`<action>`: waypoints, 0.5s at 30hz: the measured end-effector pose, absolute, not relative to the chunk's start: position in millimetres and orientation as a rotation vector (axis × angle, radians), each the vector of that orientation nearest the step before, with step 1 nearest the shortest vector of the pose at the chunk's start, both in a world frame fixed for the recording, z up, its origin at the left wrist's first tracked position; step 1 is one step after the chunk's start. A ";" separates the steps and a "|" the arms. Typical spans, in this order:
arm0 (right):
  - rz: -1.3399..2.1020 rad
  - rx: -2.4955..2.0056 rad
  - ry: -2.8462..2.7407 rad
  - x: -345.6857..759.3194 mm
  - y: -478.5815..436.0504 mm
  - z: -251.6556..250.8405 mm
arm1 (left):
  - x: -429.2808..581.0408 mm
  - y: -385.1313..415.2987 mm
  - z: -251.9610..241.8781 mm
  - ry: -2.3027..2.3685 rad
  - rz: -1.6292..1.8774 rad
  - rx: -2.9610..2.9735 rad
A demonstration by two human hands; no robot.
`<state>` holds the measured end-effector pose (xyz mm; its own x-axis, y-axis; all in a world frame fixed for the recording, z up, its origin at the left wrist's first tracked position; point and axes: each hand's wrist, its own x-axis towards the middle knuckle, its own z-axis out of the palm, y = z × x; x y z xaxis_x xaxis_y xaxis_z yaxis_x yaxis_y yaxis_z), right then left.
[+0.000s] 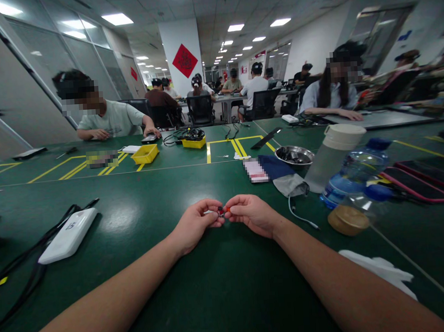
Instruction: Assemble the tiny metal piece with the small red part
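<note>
My left hand [197,220] and my right hand [249,213] meet over the green table [221,281], fingertips pinched together. Between them sits a tiny dark and red part [222,210], held by both hands. It is too small to name. Both forearms stretch in from the bottom of the view.
A white power bank [68,234] with black cables lies at the left. At the right stand a steel bowl [294,156], a white-lidded cup [334,154], a plastic bottle [348,176], a brown lid [347,220] and phones [418,184]. Yellow trays [145,153] sit farther back; other people work at surrounding tables.
</note>
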<state>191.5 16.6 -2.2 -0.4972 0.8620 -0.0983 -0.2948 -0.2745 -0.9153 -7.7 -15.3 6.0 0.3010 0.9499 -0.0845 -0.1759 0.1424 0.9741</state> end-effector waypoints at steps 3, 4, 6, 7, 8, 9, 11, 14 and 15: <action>1.829 -0.795 -1.162 190.3 15.7 -2.5 | -8.1 -13.6 6.9 0.875 1.015 0.984; 1.826 -0.796 -1.161 190.1 15.6 -2.6 | -8.4 -13.0 7.1 0.869 1.022 0.954; 1.843 -0.788 -1.154 190.2 16.0 -2.4 | -9.2 -11.9 7.1 0.866 1.034 0.920; 1.860 -0.780 -1.150 190.5 16.3 -2.2 | -9.5 -11.6 7.2 0.868 1.034 0.915; 1.875 -0.771 -1.146 190.8 16.5 -1.9 | -9.8 -11.5 7.2 0.871 1.031 0.914; 1.886 -0.763 -1.140 191.0 16.8 -1.7 | -10.1 -11.4 7.3 0.873 1.029 0.916; 1.885 -0.762 -1.138 191.0 16.8 -1.2 | -10.5 -11.8 7.1 0.869 1.024 0.940; 1.858 -0.802 -1.173 190.0 15.9 -0.7 | -10.5 -12.9 6.7 0.881 1.029 1.031; 1.850 -0.816 -1.188 189.6 15.3 -0.5 | -10.3 -13.4 6.6 0.897 1.031 1.073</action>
